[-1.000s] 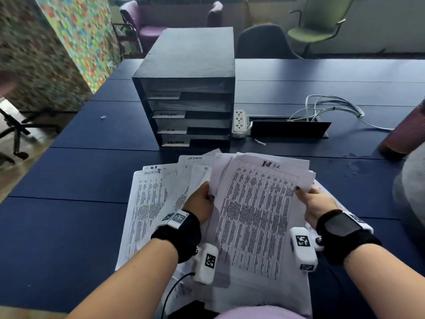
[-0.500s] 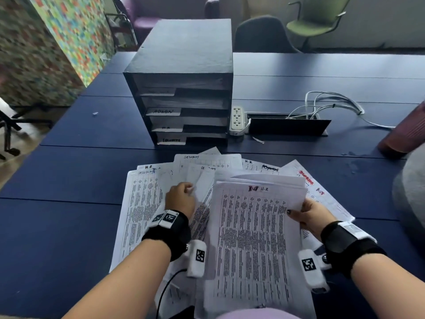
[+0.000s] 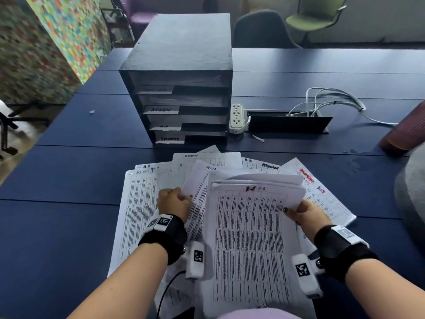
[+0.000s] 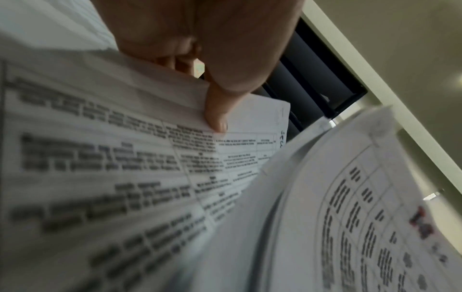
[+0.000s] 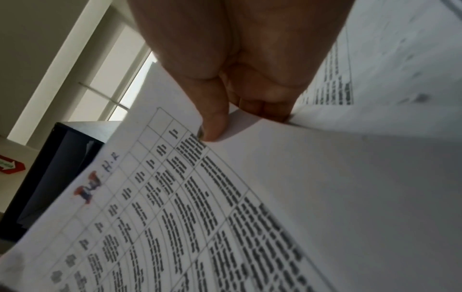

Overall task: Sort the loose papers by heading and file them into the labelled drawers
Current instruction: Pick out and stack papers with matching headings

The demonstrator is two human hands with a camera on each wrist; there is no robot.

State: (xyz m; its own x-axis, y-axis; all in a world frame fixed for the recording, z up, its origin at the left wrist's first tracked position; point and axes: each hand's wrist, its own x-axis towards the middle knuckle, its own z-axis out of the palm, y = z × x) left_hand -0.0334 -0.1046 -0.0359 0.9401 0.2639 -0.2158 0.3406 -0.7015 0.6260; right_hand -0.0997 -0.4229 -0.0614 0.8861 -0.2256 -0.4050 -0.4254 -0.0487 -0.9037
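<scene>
The right hand (image 3: 305,215) grips the white H.R-headed printed stack (image 3: 250,238); the left hand (image 3: 173,202) pinches a loose printed sheet (image 3: 195,194), whose heading should be read before pulling.

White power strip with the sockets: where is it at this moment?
In the head view, the white power strip lies on the dark blue table, against the right side of the black drawer unit, left of the cable hatch.

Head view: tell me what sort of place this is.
Probably an office meeting room: a long navy table with a built-in cable box, a labelled drawer unit, and office chairs behind it.
</scene>
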